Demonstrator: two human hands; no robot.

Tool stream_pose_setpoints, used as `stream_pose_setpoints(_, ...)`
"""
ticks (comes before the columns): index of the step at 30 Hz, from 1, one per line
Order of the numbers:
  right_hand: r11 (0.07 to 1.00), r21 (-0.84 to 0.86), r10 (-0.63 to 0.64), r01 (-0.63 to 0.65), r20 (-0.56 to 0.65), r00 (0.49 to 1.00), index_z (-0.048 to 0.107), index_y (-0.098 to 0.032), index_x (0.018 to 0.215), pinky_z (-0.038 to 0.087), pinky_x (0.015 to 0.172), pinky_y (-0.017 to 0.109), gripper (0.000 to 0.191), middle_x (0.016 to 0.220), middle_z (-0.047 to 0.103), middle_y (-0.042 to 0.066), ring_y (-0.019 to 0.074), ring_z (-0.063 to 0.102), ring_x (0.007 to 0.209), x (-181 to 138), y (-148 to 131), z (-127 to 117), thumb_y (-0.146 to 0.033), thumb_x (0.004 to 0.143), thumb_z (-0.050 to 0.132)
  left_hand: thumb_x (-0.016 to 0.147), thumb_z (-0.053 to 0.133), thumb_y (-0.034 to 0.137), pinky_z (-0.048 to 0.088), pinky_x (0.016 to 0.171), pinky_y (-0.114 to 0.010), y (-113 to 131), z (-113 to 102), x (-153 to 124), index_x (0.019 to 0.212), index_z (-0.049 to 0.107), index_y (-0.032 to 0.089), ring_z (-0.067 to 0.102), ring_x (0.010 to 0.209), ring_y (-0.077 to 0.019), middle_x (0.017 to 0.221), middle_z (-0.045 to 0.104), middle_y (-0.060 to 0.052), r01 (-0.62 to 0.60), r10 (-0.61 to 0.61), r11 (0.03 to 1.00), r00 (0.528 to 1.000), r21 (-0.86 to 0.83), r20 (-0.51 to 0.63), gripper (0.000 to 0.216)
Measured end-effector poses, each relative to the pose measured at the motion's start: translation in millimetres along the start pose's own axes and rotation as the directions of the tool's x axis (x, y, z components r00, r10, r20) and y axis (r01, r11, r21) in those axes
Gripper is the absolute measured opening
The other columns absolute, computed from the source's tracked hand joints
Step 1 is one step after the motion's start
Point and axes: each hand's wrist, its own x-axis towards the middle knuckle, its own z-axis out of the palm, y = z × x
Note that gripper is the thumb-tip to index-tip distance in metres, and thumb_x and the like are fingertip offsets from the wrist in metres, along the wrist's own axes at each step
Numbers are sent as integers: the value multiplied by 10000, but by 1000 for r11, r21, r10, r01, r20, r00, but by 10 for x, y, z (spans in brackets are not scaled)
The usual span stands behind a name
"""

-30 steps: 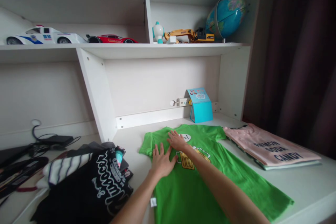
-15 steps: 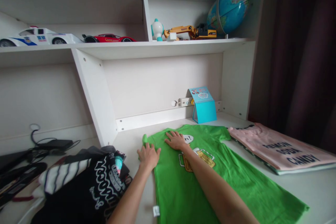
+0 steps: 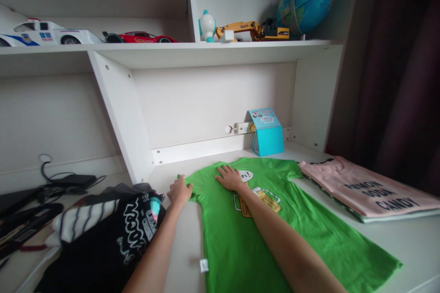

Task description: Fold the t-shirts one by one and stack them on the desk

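Observation:
A green T-shirt [image 3: 233, 242] with a beer-mug print lies spread out on the white desk. At its left sleeve, my left hand [image 3: 179, 191] has its fingers closed on the sleeve's edge. My right hand [image 3: 229, 177] rests flat on the upper chest, fingers spread, beside the white speech-bubble print. My right forearm crosses over the mugs and hides part of them. A small white tag sticks out from the shirt's left side.
Dark and striped clothes [image 3: 99, 247] are heaped at the left, near a black adapter [image 3: 74, 180] with cables. Folded shirts with a pink one [image 3: 371, 187] on top lie at the right. Behind stands a blue desk calendar [image 3: 270, 141], under a shelf [image 3: 220, 46] of toys and a globe [image 3: 309, 0].
My left hand has moved left and drawn the sleeve outward, so it lies straighter. My right hand stays on the chest. The view has tilted slightly downward.

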Motion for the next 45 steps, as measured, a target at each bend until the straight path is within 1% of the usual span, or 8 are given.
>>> stream_pose_setpoints(9, 1000, -8, 6, -6, 14, 1000, 131, -264, 1413, 67, 1040, 484, 641, 1492, 74, 42, 241, 39, 1349, 30, 8, 24, -589, 861, 119, 777, 564, 341, 404, 880, -214, 98, -142, 71, 1086, 599, 200, 551, 1042, -166, 1133, 613, -31, -304, 338, 920, 935, -246, 107, 342)
stream_pose_setpoints(17, 1000, -12, 14, -14, 1, 1000, 150, -259, 1410, 82, 1034, 481, 643, 1489, 89, 66, 242, 64, 1347, 6, 2, 20, -593, 861, 128, 740, 541, 174, 456, 791, -367, -11, -527, -35, 1122, 576, 165, 561, 1010, -300, 1167, 538, -166, -75, 68, 992, 996, 103, 66, 384)
stream_pose_setpoints(20, 1000, -21, 9, -10, -34, 999, 173, -232, 1408, 78, 1026, 515, 629, 1482, 122, 84, 268, 82, 1342, -24, -37, -6, -560, 871, 157, 790, 461, 167, 442, 832, -380, 143, -408, -140, 1108, 583, 154, 526, 1060, -297, 1175, 521, -170, -171, 165, 978, 985, 124, 56, 341)
stream_pose_setpoints(24, 998, -48, -50, 45, -115, 992, 245, -170, 1384, -31, 1058, 450, 547, 1493, 59, 55, 221, -30, 1350, -45, -136, -29, -400, 887, 249, 874, 347, 305, 321, 1003, -352, 439, -85, -281, 1276, 444, 129, 346, 1253, -240, 1356, 393, -141, -509, 506, 861, 858, 18, 86, 449)
stream_pose_setpoints(29, 997, -25, -70, 68, -63, 996, 226, -172, 1394, 84, 1058, 450, 561, 1481, 140, 60, 214, 83, 1347, 0, -173, 17, -428, 895, 193, 825, 204, 628, 113, 961, -679, 478, 151, -354, 1405, 193, 261, 24, 1326, -394, 1487, 56, -73, -403, 382, 915, 868, -2, 316, 687)
stream_pose_setpoints(35, 997, -4, -79, 79, -19, 997, 177, -212, 1409, 86, 1049, 499, 613, 1485, 116, 55, 242, 69, 1349, 15, -179, 5, -533, 887, 145, 737, 161, 748, 63, 911, -727, 360, 223, -276, 1408, 129, 308, -24, 1317, -412, 1484, 19, -74, -333, 312, 943, 896, 14, 316, 803)
stream_pose_setpoints(40, 993, 0, -120, 120, 1, 993, 235, -178, 1395, 125, 1041, 531, 557, 1468, 170, 103, 274, 110, 1341, -311, -241, -70, -446, 907, 217, 772, 210, 685, 67, 918, -723, 370, 238, -270, 1416, 131, 251, -29, 1317, -412, 1478, -13, -67, -329, 303, 944, 902, 32, 308, 781)
stream_pose_setpoints(45, 976, 12, -219, 218, 63, 974, 272, -241, 1384, 183, 1046, 516, 507, 1454, 227, 76, 289, 150, 1332, -1167, -147, -242, -426, 913, 238, 817, 189, 599, 37, 942, -703, 370, 166, -255, 1419, 117, 219, -38, 1326, -379, 1477, -22, -68, -337, 313, 942, 879, 3, 358, 716)
